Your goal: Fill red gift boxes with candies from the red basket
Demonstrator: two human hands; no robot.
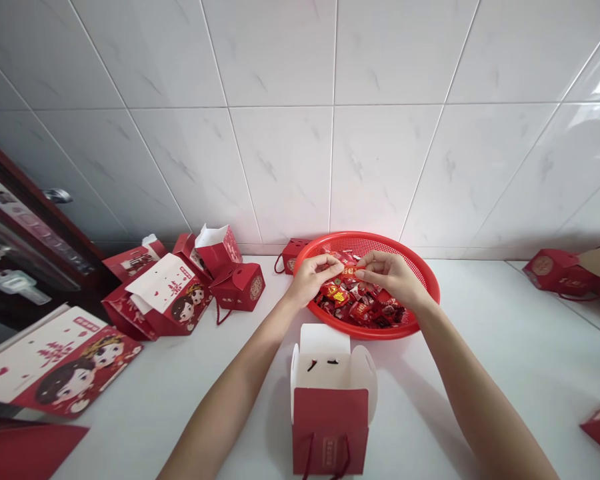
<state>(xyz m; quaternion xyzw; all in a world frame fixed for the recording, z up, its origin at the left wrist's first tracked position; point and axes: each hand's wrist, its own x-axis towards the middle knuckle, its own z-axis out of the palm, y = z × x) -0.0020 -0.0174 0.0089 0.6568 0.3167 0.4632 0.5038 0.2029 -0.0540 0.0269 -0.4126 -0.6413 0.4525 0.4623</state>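
Above a red plastic basket [433, 283] full of red-wrapped candies [363, 310], my left hand [313, 275] and my right hand [393, 275] face each other. Between their pinched fingertips is one small red and gold wrapped candy [349, 271], held from both sides. Nearer to me, in front of the basket, a red box [330, 420] stands upright with its white flaps open. Two dark cord ends show on its white inner wall, and a red cord handle hangs on its front. The bottom of the box is hidden.
Several red and white boxes and cartons [167, 293] stand at the left, with a small closed box [239, 288] among them. Another small box [294, 253] sits behind the basket. More boxes [563, 272] are at the right edge. A tiled wall [280, 167] rises behind.
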